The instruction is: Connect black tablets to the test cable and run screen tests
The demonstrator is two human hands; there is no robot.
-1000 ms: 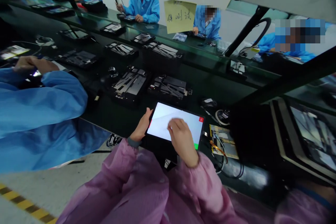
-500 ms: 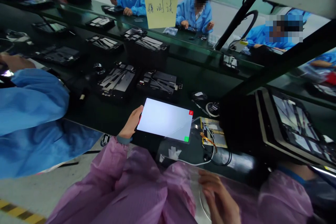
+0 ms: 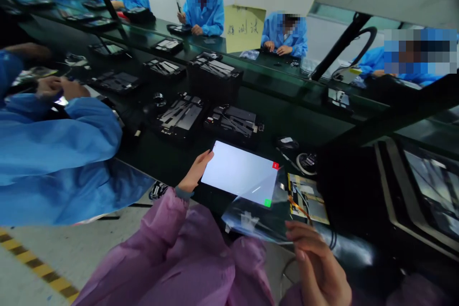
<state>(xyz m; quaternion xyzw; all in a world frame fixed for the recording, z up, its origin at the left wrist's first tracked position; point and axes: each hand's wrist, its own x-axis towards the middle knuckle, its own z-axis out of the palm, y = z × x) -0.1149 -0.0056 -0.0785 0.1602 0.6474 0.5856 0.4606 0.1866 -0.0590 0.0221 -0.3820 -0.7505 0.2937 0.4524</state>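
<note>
- My left hand [image 3: 196, 170] grips the left short edge of the tablet [image 3: 238, 169], thumb along the rim at the top corner and the other fingers mostly hidden beneath
- The tablet is in front of me, over the near part of the table [image 3: 158, 162], tilted so that its right side sits lower in my view; its screen glows plain white, with a red square [image 3: 275, 165] at the upper right corner and a green square [image 3: 267, 202] at the lower right
- My right hand [image 3: 319, 260] is apart from the tablet, down and to the right, its thumb and fingertips pinching the edge of a clear film [image 3: 268, 227]
- The film stretches from my right fingertips up across the tablet's lower right corner; whether it touches the glass there I cannot tell
- A whitish patch [image 3: 249, 221] shows on or through the film
- Just right of the tablet sits a yellow-edged panel [image 3: 311, 196] with an orange ribbon [image 3: 297, 204], and behind it a round, pale-rimmed item [image 3: 307, 163]
- Beyond the tablet lie two opened devices [image 3: 234, 120] side by side, grey strips across them
- To my left, a co-worker's blue sleeve [image 3: 57, 129] reaches over the table
</note>
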